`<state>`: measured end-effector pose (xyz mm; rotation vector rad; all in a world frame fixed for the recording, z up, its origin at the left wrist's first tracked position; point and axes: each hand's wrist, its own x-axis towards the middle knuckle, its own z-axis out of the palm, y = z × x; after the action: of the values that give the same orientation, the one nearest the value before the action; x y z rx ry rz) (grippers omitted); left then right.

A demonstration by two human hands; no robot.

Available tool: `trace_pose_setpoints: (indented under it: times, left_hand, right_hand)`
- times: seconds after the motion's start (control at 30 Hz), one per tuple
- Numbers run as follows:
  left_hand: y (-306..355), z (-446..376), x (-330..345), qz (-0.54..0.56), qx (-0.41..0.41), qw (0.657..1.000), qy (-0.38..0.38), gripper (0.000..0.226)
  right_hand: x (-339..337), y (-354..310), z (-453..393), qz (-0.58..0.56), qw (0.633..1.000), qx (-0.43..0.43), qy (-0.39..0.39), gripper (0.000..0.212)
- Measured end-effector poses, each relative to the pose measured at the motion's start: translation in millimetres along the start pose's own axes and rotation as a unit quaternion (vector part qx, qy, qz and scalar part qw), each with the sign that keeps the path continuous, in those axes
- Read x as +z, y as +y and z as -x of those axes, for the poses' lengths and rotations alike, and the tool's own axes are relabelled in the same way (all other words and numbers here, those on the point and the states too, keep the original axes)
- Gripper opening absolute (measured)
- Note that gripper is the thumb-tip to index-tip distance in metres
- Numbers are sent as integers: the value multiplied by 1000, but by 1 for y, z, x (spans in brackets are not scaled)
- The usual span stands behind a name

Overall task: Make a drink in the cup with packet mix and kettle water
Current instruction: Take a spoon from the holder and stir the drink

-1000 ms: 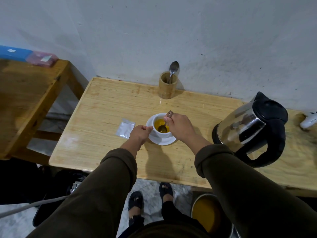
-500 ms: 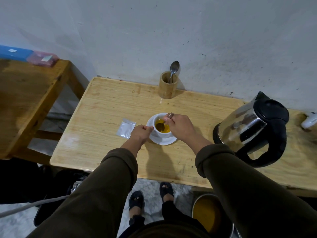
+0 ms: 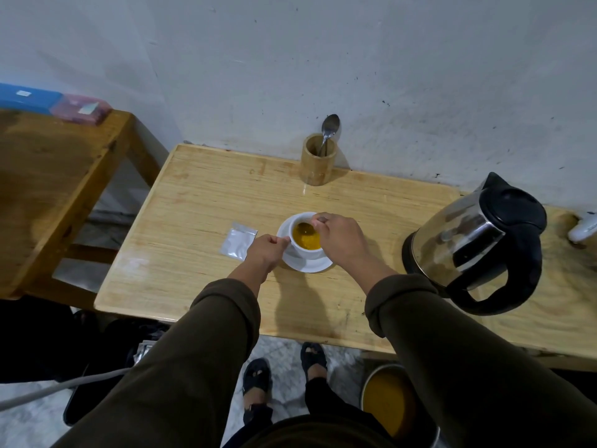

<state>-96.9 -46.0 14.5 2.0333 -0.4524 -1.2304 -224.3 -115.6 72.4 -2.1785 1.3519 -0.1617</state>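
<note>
A round white cup (image 3: 307, 242) of opaque yellow-orange liquid sits on a white saucer (image 3: 311, 265) near the centre of the pale, grained wooden worktop (image 3: 200, 205). The left hand (image 3: 266, 250), at the cup's 9 o'clock, has its fingers pinched on the cup's side. The right hand (image 3: 340, 242) grips a metal spoon (image 3: 305, 226) whose bowl dips into the drink. A flat silvery packet (image 3: 238, 240) lies at 9 o'clock; the glossy steel kettle (image 3: 475, 244) at 3 o'clock. Compared with half a second ago, the spoon's bowl has swung toward the cup's far rim.

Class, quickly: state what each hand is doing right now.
Left hand: closed on the cup handle.
Right hand: closed on a spoon in the cup.
</note>
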Motion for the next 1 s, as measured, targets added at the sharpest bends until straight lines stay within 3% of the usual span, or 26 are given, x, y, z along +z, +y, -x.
trace_pose_setpoints:
  times: [0.2,0.4,0.67,0.87,1.0]
  left_hand:
    - [1,2,-1,-3,0,1000,1,39]
    - [1,1,-1,2,0,1000,-1,23]
    - [2,2,-1,-3,-1,1000,-5,22]
    - [3,3,-2,1,-4,1000,-9,29]
    - [2,3,-3,5,1,1000,-6,22]
  right_hand:
    - [-1,1,-3,9,1000,14,-2,38]
    - [-3,2,-5,28,998,34,35,32]
    - [1,5,-4,-10,1000,4,-10,38]
    - [-3,2,-8,49,998,26,22,36]
    - [-2,0,-7,31,999,18,28,34]
